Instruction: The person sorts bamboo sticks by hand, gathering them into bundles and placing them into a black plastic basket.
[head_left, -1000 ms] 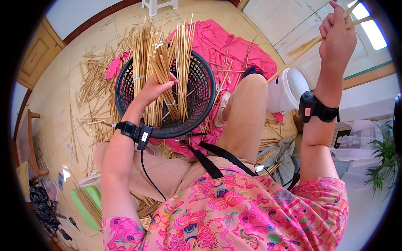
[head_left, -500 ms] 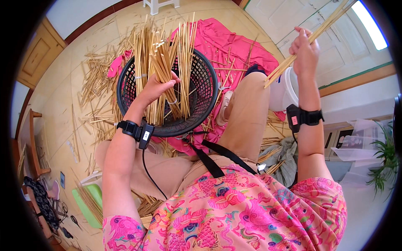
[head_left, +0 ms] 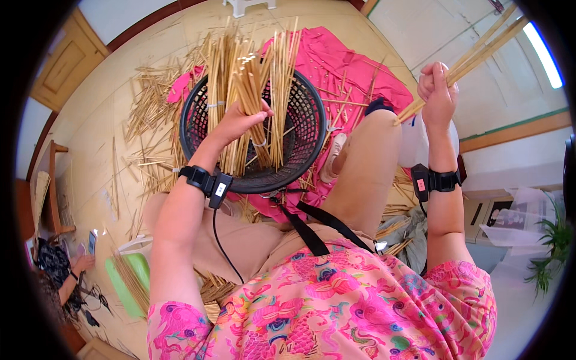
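My left hand point(head_left: 245, 122) is wrapped round a tied bundle of thin wooden sticks point(head_left: 251, 90), held over a black plastic basket point(head_left: 317, 144). More upright bundles of sticks point(head_left: 281, 96) stand in the basket on both sides of that hand. Out to the right, above my raised knee, my right hand point(head_left: 439, 96) grips a few long sticks point(head_left: 480, 55). They slant from near the knee up to the far right, their upper ends spread apart. The fingers of both hands are closed, and the palm sides are partly hidden.
Loose sticks point(head_left: 153, 105) litter the floor left of the basket. A pink cloth point(head_left: 354, 69) lies under and beyond it. A white bucket point(head_left: 414, 141) stands beside my right knee. At lower left are a green container point(head_left: 135, 273) and another person's hand point(head_left: 85, 262) near a phone point(head_left: 92, 242).
The view has shifted, so the basket appears farther right. My right hand has come slightly nearer with its sticks, whose upper ends now spread. The other person's hand has appeared by the phone.
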Available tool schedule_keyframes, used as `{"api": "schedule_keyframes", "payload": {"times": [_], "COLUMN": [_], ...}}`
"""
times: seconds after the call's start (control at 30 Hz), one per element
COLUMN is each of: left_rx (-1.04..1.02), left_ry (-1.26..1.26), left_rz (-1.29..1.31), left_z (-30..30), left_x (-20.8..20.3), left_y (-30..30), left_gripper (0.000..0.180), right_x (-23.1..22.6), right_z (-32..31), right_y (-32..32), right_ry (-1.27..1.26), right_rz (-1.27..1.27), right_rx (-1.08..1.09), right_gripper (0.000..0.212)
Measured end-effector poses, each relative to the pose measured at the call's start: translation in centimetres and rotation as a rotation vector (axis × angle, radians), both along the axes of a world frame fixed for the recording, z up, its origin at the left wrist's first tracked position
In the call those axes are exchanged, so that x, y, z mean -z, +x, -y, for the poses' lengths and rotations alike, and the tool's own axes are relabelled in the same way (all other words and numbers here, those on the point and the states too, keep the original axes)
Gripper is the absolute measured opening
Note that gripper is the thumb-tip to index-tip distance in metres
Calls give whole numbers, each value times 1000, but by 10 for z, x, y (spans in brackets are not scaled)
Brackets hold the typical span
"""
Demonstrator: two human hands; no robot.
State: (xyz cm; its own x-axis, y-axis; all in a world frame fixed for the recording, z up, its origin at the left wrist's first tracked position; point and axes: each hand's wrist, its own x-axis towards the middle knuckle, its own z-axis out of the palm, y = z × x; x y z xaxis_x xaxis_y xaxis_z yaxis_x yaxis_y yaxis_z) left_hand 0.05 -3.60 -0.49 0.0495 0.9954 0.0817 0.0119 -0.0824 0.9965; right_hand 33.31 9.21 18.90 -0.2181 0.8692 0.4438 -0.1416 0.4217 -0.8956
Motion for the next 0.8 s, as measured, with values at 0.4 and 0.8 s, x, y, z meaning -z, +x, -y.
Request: {"api": "schedule_keyframes", "payload": {"times": [0.4, 0.8], "left_rx": [24, -27], "left_ry": [-7, 39], "left_rz": [54, 41], "left_z": [3, 1], "left_x": [-3, 7], "left_y": [0, -3], "left_gripper": [16, 14], "right_x": [36, 87], "right_z": [30, 65], "right_y": [-121, -189], "right_ry": [-1, -54], "right_rz": [120, 282], "right_rx": [-163, -278], "right_gripper": [16, 17]}}
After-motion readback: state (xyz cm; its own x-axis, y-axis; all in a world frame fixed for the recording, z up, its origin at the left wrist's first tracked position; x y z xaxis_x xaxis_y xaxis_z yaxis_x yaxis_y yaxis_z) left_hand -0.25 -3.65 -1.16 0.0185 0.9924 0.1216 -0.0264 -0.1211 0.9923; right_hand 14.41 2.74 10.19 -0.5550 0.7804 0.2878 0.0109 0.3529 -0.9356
